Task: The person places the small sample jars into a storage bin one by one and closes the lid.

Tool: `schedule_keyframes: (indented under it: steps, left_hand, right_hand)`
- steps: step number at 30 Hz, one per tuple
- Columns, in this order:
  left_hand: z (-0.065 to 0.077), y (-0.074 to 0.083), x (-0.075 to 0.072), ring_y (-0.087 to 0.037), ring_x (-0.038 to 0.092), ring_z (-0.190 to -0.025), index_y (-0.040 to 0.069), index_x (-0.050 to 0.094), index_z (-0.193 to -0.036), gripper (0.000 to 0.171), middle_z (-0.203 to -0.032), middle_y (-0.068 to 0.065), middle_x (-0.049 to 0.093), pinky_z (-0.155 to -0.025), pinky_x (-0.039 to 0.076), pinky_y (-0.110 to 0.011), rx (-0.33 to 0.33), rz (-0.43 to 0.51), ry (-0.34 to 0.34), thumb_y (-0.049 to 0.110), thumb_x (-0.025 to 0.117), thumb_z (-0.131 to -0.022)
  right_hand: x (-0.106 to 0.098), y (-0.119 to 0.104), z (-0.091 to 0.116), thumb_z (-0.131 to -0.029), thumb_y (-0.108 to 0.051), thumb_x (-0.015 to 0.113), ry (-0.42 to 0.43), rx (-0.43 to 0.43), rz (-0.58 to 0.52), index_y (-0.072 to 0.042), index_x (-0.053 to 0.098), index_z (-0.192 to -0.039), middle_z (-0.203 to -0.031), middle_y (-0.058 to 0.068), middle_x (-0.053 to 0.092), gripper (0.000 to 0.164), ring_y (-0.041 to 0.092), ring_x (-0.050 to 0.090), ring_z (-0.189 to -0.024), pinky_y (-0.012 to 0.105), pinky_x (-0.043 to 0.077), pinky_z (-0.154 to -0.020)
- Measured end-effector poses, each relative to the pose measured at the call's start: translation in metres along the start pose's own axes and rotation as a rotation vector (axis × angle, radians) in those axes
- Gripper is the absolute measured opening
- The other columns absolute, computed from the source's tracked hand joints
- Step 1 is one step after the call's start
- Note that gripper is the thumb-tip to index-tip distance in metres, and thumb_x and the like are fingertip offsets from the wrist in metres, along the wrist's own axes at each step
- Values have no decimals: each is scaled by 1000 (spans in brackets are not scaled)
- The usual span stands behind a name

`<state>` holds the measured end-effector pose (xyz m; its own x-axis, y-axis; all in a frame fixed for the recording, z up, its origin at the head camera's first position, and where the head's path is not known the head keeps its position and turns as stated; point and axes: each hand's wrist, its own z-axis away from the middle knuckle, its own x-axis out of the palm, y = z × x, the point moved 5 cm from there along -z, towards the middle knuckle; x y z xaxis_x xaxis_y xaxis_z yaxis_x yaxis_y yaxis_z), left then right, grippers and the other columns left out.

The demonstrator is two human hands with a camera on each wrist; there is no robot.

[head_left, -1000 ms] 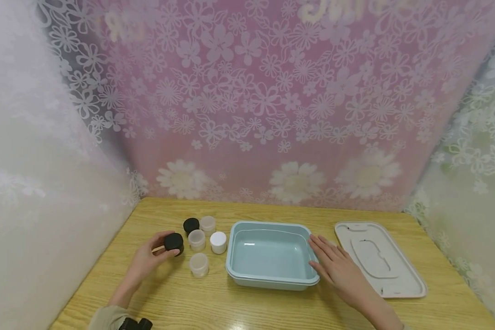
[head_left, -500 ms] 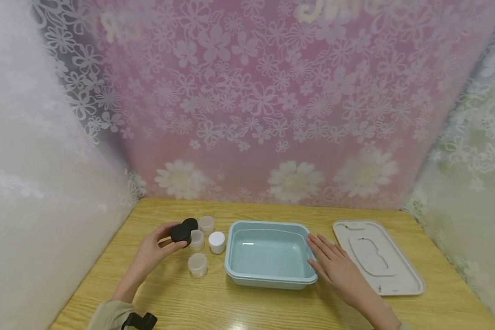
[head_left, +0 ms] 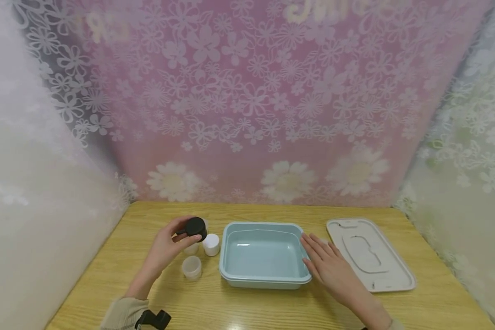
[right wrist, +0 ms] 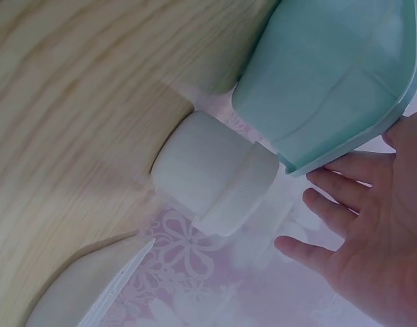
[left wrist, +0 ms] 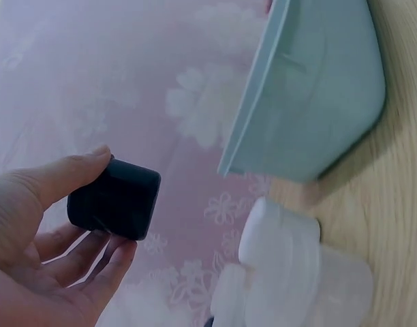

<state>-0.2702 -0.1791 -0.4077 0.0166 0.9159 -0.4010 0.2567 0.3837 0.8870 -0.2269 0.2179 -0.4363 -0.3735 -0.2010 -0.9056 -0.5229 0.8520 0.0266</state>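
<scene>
My left hand (head_left: 165, 245) pinches a small black jar (head_left: 195, 229) between thumb and fingers, raised off the table. In the left wrist view the black jar (left wrist: 120, 197) is tilted, apart from the light blue plastic basin (left wrist: 317, 95). Below it stand a white jar (head_left: 211, 245) and a clear jar (head_left: 191, 268). Other clear jars are partly covered by the hand, and the second black one is mostly hidden. With straight fingers, my right hand (head_left: 330, 268) touches the right rim of the basin (head_left: 268, 278).
A pale flat lid (head_left: 396, 275) lies right of the basin on the wooden table (head_left: 198, 311). Another white jar (right wrist: 215, 174) stands near the basin in the right wrist view, hidden from the head view. Flowered curtains (head_left: 251, 114) enclose the back and sides.
My left hand has lifted the black jar and carried it right, over the other jars toward the basin. My right hand stays at the basin's rim. The head view has shifted slightly.
</scene>
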Motion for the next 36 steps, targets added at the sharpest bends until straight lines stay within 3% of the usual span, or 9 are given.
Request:
schedule_keyframes:
  steps: [7,13,17,20,23,31,34,36]
  left_hand:
    - [-9,17,26,-28,59,-126,15,58,-141,58,-134,-11,62,-106,51,-38,-3,72,-47,24,82,-88]
    - [-16,27,51,-30,59,-125,10,58,-140,59,-133,-11,62,-105,52,-34,53,94,-87,19,82,-87]
    - [-20,28,67,-30,60,-123,9,58,-141,58,-131,-12,62,-104,53,-37,63,103,-111,18,81,-88]
    - [-22,29,78,-29,60,-121,9,59,-140,57,-129,-10,63,-103,54,-39,57,113,-130,17,82,-88]
    - [-25,31,90,-29,61,-120,10,60,-138,55,-128,-10,64,-102,54,-40,59,122,-157,18,82,-88]
    - [-29,34,121,-30,63,-118,10,61,-136,54,-122,-12,66,-100,56,-37,69,161,-229,20,82,-88]
    - [-30,34,133,-31,63,-119,10,61,-136,53,-126,-13,64,-100,55,-36,83,159,-261,20,81,-89]
    - [-29,35,140,-32,63,-120,9,61,-136,52,-129,-14,64,-101,55,-37,94,165,-280,19,80,-89]
  right_hand:
    - [-1,-2,0,-97,-25,67,26,-17,15,-1,52,-147,-151,12,52,57,32,49,-138,60,45,-106]
    - [-1,-1,1,-99,-24,65,15,2,15,-2,50,-148,-153,10,49,56,30,46,-141,56,40,-113]
    - [-1,-2,1,-100,-25,63,25,2,16,-2,50,-149,-154,10,49,55,30,46,-142,40,19,-126]
    - [-2,-3,1,-99,-23,65,45,-14,14,-2,51,-148,-153,11,50,56,31,47,-140,25,-3,-123]
    - [-2,-3,1,-98,-24,65,56,-26,16,-1,51,-147,-152,11,51,55,31,48,-139,19,-11,-120]
    - [-3,-5,1,-96,-21,67,58,-29,18,0,51,-147,-152,12,50,57,32,48,-139,19,-9,-121]
    - [-1,-4,2,-96,-22,68,47,-14,26,-1,51,-148,-152,12,50,58,31,47,-140,34,14,-127]
    - [0,-4,2,-96,-21,68,38,-10,32,-1,51,-148,-153,11,50,58,31,47,-140,46,31,-122]
